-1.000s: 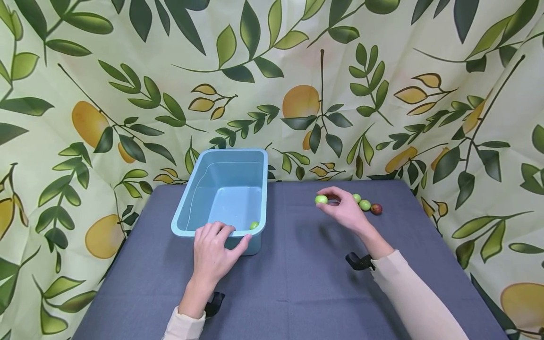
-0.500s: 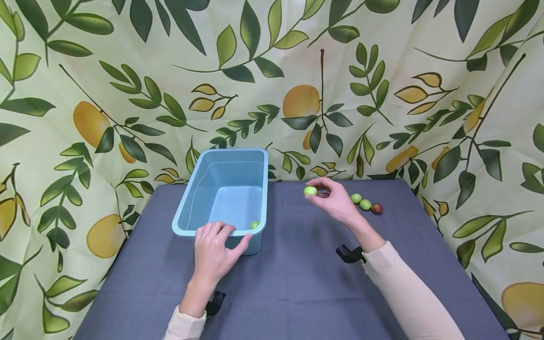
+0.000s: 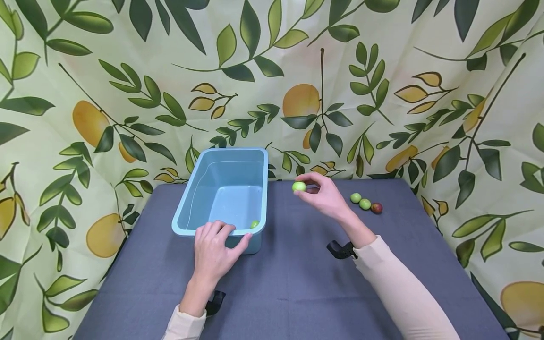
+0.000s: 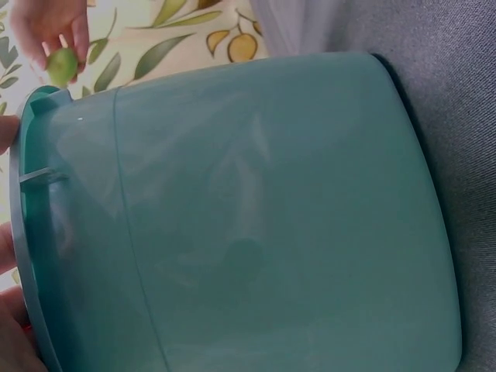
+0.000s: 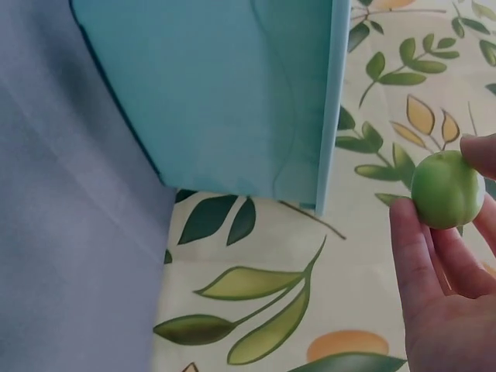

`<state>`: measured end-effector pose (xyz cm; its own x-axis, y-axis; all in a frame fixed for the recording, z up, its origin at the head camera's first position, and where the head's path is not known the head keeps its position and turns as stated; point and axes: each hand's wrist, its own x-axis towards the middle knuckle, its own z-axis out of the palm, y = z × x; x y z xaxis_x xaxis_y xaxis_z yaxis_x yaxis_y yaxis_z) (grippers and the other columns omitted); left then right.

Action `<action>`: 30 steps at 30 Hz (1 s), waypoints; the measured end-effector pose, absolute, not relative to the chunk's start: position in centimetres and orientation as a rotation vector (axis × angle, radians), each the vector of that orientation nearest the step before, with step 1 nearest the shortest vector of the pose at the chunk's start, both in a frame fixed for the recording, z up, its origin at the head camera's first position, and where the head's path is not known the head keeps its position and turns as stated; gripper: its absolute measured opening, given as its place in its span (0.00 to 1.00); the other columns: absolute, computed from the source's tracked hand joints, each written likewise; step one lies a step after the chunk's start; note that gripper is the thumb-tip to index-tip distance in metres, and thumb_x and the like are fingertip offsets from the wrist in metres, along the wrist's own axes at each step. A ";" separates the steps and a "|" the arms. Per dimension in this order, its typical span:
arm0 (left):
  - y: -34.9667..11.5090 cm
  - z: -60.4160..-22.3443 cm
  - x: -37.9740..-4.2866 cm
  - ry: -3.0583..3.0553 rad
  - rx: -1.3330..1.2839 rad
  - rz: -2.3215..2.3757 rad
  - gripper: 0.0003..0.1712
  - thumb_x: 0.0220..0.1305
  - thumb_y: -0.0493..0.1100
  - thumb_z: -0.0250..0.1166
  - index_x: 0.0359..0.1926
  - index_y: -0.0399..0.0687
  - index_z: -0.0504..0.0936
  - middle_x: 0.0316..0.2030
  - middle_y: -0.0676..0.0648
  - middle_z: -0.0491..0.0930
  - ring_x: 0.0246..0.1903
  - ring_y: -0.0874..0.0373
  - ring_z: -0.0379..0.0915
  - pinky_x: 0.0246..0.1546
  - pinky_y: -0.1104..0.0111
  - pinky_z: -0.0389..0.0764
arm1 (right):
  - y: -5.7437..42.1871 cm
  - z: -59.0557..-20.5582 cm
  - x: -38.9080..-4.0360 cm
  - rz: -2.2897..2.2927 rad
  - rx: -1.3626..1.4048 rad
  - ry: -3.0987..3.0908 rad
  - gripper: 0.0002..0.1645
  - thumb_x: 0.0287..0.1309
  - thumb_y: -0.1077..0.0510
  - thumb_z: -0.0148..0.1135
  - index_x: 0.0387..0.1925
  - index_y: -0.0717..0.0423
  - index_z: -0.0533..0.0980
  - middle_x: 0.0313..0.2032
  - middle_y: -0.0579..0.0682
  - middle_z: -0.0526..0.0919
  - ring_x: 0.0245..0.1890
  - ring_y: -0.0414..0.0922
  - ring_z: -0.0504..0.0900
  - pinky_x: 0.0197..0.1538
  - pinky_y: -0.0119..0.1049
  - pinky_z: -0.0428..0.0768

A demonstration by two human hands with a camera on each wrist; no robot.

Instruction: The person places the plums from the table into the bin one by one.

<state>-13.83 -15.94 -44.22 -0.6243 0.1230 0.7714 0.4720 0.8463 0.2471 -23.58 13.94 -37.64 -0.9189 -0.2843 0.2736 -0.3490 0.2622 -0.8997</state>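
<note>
My right hand [image 3: 325, 196] pinches a green plum [image 3: 299, 186] between thumb and fingers, held up over the table to the right of the blue plastic basin [image 3: 261, 198]. In the right wrist view the crease of this plum [image 5: 447, 189] shows clearly. My left hand [image 3: 216, 252] grips the basin's near rim, fingers hooked over it and thumb on the outer side. Inside the basin, by the near right corner, lies another green plum [image 3: 254, 224], partly hidden by the rim. The left wrist view is mostly filled by the basin's outer wall [image 4: 256, 217].
Two green plums [image 3: 364, 204] and one dark red plum [image 3: 376, 208] lie in a short row on the right of the table. A grey-blue cloth [image 3: 289, 283] covers the table. Behind it hangs a curtain [image 3: 255, 94] printed with leaves and fruit.
My right hand has carried the green plum leftward and slightly up, away from the row and closer to the basin. The left hand and the basin have stayed in place.
</note>
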 end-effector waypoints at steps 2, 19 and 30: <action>-15.9 -44.2 -13.8 -2.218 -0.431 -0.551 0.28 0.61 0.66 0.64 0.28 0.44 0.85 0.26 0.48 0.78 0.28 0.47 0.71 0.35 0.52 0.69 | 13.5 -37.5 -23.6 1.764 0.633 -2.447 0.20 0.59 0.61 0.71 0.53 0.60 0.80 0.51 0.56 0.82 0.48 0.52 0.83 0.54 0.42 0.81; -16.0 -44.2 -13.9 -2.223 -0.446 -0.515 0.28 0.61 0.66 0.62 0.27 0.45 0.84 0.26 0.48 0.77 0.27 0.47 0.71 0.34 0.53 0.69 | 9.9 -36.4 -23.9 1.727 0.811 -2.387 0.19 0.58 0.62 0.72 0.51 0.61 0.81 0.48 0.55 0.83 0.45 0.52 0.83 0.54 0.47 0.82; -16.0 -44.3 -13.9 -2.216 -0.446 -0.508 0.27 0.60 0.65 0.64 0.27 0.45 0.84 0.26 0.48 0.76 0.27 0.47 0.71 0.33 0.54 0.69 | 7.6 -36.2 -23.8 1.654 0.883 -2.430 0.20 0.58 0.62 0.71 0.53 0.61 0.81 0.48 0.52 0.83 0.46 0.47 0.82 0.54 0.48 0.81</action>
<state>-13.94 -16.02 -44.26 -0.6167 0.1482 0.7731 0.4699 0.8573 0.2105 -23.79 7.56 -36.20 -0.8322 -0.4160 0.3667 -0.4937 0.2546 -0.8315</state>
